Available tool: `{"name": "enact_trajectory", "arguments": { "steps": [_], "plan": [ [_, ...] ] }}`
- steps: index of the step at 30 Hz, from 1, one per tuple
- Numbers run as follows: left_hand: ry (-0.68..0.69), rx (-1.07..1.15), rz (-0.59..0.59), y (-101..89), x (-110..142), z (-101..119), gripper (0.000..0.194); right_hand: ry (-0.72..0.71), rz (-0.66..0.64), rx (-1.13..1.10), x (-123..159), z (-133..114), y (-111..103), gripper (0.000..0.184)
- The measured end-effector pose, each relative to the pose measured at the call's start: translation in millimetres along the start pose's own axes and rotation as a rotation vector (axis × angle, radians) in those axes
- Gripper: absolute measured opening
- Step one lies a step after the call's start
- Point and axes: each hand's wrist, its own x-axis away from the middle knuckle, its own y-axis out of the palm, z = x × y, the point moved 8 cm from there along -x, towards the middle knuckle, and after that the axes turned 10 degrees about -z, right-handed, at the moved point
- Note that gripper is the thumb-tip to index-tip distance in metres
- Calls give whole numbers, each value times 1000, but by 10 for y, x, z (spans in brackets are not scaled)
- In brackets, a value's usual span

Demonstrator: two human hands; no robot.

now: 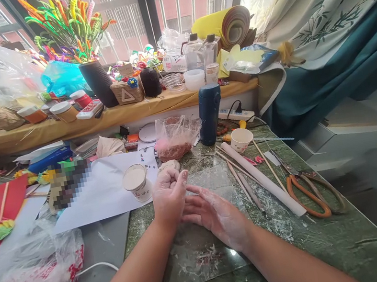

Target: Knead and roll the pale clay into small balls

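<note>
My left hand (169, 194) is dusted white and curled into a loose fist above a clear plastic sheet (199, 265) on the green marble table. Whether anything sits inside the fist is hidden. My right hand (215, 214) lies beside it with fingers stretched out, fingertips touching the left palm's edge; it is floury and holds nothing. A pale lump of dough (168, 165) rests just beyond the left hand. A paper cup of white powder (136, 182) stands to its left.
A white rolling stick (263, 179), thin wooden sticks (240, 175) and orange-handled scissors (306, 188) lie to the right. A blue flask (210, 114), a small paper cup (241, 140) and a plastic bag (175, 138) stand behind. White paper (104, 190) and a bag (27, 281) lie left.
</note>
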Motion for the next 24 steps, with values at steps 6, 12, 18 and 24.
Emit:
{"name": "enact_trajectory", "arguments": {
  "steps": [6, 12, 18, 24],
  "plan": [
    [333, -44, -548, 406, 179, 265, 51, -52, 62, 177, 5, -60, -112, 44],
    [382, -162, -649, 436, 197, 356, 71, -50, 64, 447, 42, -92, -175, 55],
    [277, 31, -847, 573, 272, 291, 78, -40, 3, 638, 72, -124, -79, 64],
    [281, -75, -849, 609, 285, 364, 77, -142, -15, 739, 118, -266, 66, 56]
  ]
}}
